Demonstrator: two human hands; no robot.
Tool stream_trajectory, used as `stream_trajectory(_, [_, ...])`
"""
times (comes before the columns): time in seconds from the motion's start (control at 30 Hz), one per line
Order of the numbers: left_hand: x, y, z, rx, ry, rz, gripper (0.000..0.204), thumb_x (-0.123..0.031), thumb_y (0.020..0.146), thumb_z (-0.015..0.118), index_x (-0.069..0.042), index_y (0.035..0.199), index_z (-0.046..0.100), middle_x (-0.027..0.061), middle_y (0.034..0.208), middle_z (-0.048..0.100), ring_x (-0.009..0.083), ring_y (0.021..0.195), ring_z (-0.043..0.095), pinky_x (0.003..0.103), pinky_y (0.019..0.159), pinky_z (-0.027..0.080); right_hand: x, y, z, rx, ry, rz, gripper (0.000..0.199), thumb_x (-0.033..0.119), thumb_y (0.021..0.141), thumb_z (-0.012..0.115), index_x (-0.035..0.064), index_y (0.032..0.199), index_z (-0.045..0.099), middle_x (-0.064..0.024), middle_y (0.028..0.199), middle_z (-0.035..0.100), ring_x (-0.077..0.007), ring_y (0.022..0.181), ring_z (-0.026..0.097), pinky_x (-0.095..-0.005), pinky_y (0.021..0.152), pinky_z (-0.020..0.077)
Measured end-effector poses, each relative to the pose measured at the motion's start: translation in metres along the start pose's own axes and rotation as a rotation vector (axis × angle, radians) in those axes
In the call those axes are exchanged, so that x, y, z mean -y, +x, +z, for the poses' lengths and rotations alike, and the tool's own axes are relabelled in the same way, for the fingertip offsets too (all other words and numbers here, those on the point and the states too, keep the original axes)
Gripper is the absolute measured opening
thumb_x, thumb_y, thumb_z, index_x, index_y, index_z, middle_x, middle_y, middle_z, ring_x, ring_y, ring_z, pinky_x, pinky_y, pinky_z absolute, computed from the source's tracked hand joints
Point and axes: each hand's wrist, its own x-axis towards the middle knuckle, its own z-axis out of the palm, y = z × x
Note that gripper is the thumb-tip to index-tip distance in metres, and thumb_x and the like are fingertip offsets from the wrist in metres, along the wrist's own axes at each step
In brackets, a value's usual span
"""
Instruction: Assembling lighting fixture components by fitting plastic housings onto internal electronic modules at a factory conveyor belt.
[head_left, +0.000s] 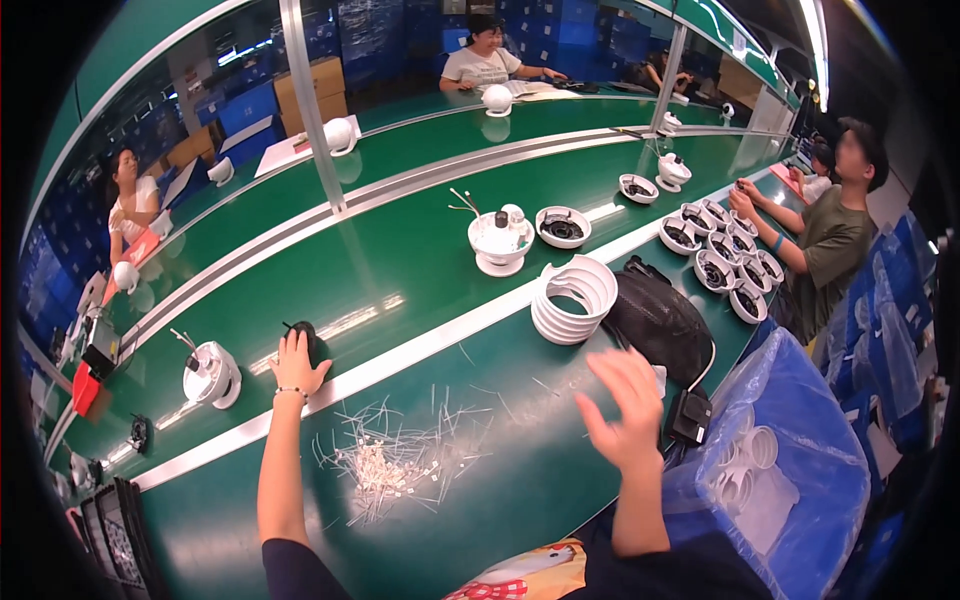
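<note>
My left hand (297,366) reaches over the green belt, fingers spread, with the fingertips at a rounded black part (302,340). Whether they press on it is hard to tell. Held up above the near bench is my right hand (625,405), open with nothing in it. Beyond it stands a stack of white plastic rings (573,300), beside a black mesh bag (658,325). Thin white cable ties (385,470) lie in a loose heap on the bench between my arms. To the left of my left hand, a white round housing (211,375) with wires sits on the belt.
Farther along the belt are another white housing (500,240) and a white bowl-shaped shell (563,228). Several such shells (715,270) cluster near a co-worker (840,220) at right. A blue plastic-lined bin (810,450) holds white parts. A black crate (115,540) stands lower left.
</note>
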Motion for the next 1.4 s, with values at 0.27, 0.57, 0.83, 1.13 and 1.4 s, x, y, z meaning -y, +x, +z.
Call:
stream_trajectory(0.27, [0.004, -0.01, -0.013, -0.301, -0.234, 0.206, 0.03, -0.002, 0.071, 0.045, -0.008, 0.099, 0.053, 0.0129, 0.082, 0.06, 0.0307, 0.077, 0.056, 0.041, 0.064, 0.046, -0.001, -0.114, -0.093, -0.051, -0.224, 0.148, 0.018, -0.002, 0.076, 0.049, -0.0042, 0.092, 0.057, -0.0153, 0.091, 0.058, -0.0297, 0.088, 0.053, -0.0389, 0.086, 0.038])
stream_trajectory(0.57, [0.102, -0.192, -0.088, -0.492, -0.08, 0.127, 0.035, 0.003, 0.065, 0.049, -0.004, 0.098, 0.057, 0.0077, 0.089, 0.06, 0.0247, 0.081, 0.055, 0.038, 0.077, 0.044, 0.028, -0.106, -0.068, -0.198, -0.205, 0.023, 0.013, 0.002, 0.077, 0.054, -0.0052, 0.086, 0.058, -0.015, 0.084, 0.06, -0.0274, 0.079, 0.056, -0.0361, 0.076, 0.0433])
stream_trajectory(0.83, [0.178, -0.246, -0.056, -0.328, -0.061, -0.024, 0.029, -0.005, 0.068, 0.053, -0.004, 0.096, 0.057, 0.0119, 0.096, 0.058, 0.0302, 0.093, 0.052, 0.042, 0.082, 0.038, 0.039, -0.094, -0.078, -0.177, -0.258, 0.052, 0.011, -0.002, 0.075, 0.051, -0.004, 0.084, 0.058, -0.0163, 0.087, 0.059, -0.0326, 0.083, 0.056, -0.0416, 0.08, 0.044])
stream_trajectory(1.13, [0.011, -0.193, -0.121, -0.647, -0.085, 0.475, 0.028, -0.018, 0.085, 0.043, -0.004, 0.107, 0.056, 0.0118, 0.123, 0.045, 0.0351, 0.118, 0.032, 0.047, 0.096, 0.024, -0.003, -0.12, -0.258, 0.028, -0.646, 0.367, 0.017, 0.002, 0.066, 0.062, -0.0008, 0.083, 0.06, -0.0123, 0.08, 0.061, -0.0237, 0.074, 0.058, -0.0307, 0.068, 0.0461])
stream_trajectory(1.4, [-0.128, -0.187, -0.148, -0.492, -0.326, 0.897, 0.029, -0.01, 0.082, 0.042, -0.003, 0.109, 0.051, 0.0177, 0.126, 0.041, 0.0378, 0.122, 0.028, 0.051, 0.098, 0.018, -0.146, -0.231, -0.304, 1.114, -0.439, 1.065, 0.058, 0.042, 0.055, 0.073, -0.0039, 0.087, 0.06, -0.0181, 0.086, 0.061, -0.0279, 0.082, 0.059, -0.0335, 0.073, 0.0464])
